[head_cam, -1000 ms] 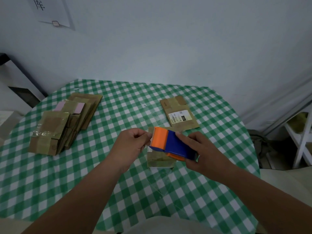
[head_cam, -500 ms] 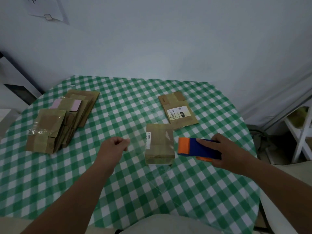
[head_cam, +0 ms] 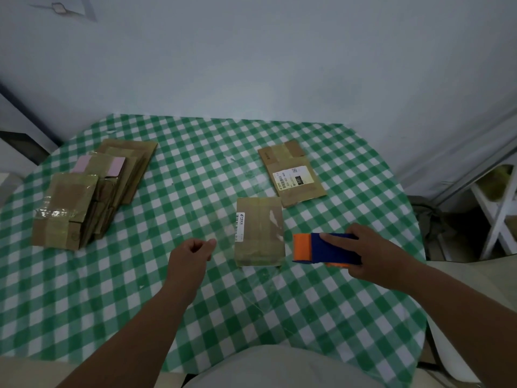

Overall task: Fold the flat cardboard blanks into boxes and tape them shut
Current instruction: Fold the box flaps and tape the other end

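**A:** Near the middle of the tabletop, toward its near edge, what lies there?

**B:** A small taped cardboard box, lying flat between the two hands and touched by neither. The left hand hovers just to its left, fingers curled with thumb and forefinger pinched together. A clear strip of tape may run from that pinch across the box, but it is too faint to be sure.

**A:** And the right hand?

**B:** The right hand grips a blue and orange tape dispenser just right of the box, forefinger laid along its top.

**A:** Anything further out?

**B:** A labelled flat blank lies toward the far right edge. A stack of blanks sits by the left edge. Label print is unreadable.
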